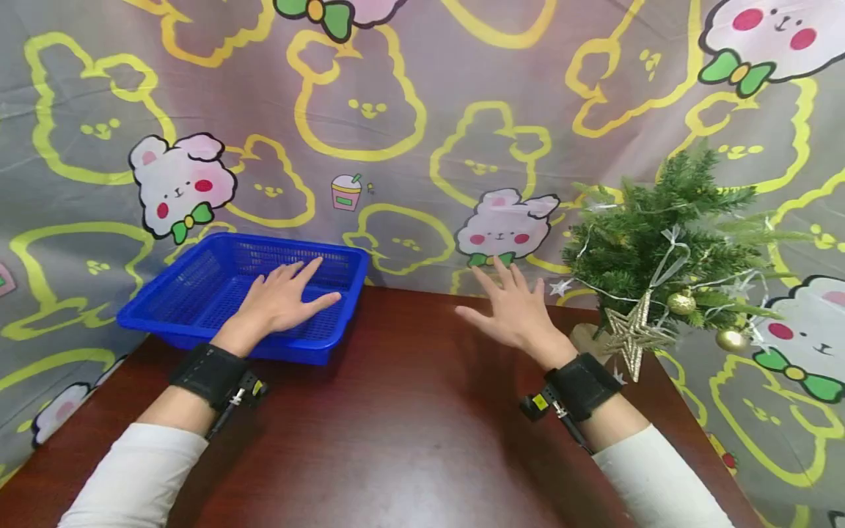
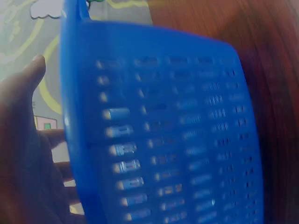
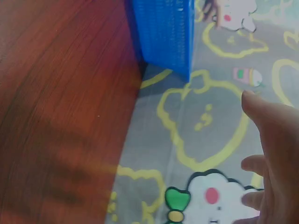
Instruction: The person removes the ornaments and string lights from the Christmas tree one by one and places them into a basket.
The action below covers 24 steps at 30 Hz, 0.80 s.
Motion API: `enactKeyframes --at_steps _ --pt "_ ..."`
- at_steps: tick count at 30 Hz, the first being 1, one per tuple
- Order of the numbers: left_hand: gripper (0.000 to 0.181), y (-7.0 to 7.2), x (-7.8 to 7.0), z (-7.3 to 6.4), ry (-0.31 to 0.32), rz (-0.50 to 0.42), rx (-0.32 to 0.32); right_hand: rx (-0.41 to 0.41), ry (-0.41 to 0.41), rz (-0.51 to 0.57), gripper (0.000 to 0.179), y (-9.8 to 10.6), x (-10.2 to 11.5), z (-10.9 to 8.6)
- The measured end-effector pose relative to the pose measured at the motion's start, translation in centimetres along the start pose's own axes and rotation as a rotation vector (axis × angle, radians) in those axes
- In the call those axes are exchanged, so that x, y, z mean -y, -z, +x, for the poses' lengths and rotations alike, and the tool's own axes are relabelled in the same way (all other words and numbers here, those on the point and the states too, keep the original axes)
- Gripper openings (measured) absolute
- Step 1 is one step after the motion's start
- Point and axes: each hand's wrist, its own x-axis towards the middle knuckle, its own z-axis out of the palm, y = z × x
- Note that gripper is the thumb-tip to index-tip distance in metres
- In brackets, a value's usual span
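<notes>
Blue basket [image 1: 290, 350]: hand placement

Both left hand [image 1: 280, 297] and right hand [image 1: 518, 308] had fingers straight and spread, gripping nothing; basket contact was unclear in the blurred left wrist view. Any lift appeared best made evenly by the rim [image 1: 165, 326], with the right hand clear of the tree [image 1: 667, 227]. The basket stood at the table's [image 1: 409, 411] far left, shallow and rectangular, with slotted walls and smooth rim.

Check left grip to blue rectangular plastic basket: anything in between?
Nothing visible. In the head view, the left grip appears above the blue rectangular plastic basket, fingers spread, with no object between. The green artificial tree with gold ornaments stands off to the right, outside that path.
</notes>
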Motion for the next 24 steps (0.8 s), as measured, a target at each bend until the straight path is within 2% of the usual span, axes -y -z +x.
enactKeyframes --at_steps 4,11,17,24 --pt "0.094 -0.2 -0.9 -0.3 -0.05 -0.058 0.03 -0.058 0.066 0.005 0.077 1.1 -0.2 -1.9" --pt "0.075 -0.7 -2.4 -0.7 -0.114 -0.194 0.084 -0.106 0.234 0.123 0.06 1.9 -0.6 -6.6" --pt "0.063 -1.7 -2.9 -0.8 -0.173 -0.19 0.061 -0.143 0.379 0.188 0.038 1.1 -2.3 -11.2" --pt "0.056 -2.6 -2.8 -0.9 -0.205 -0.204 0.023 -0.094 0.449 0.236 0.03 0.6 -5.5 -15.9"
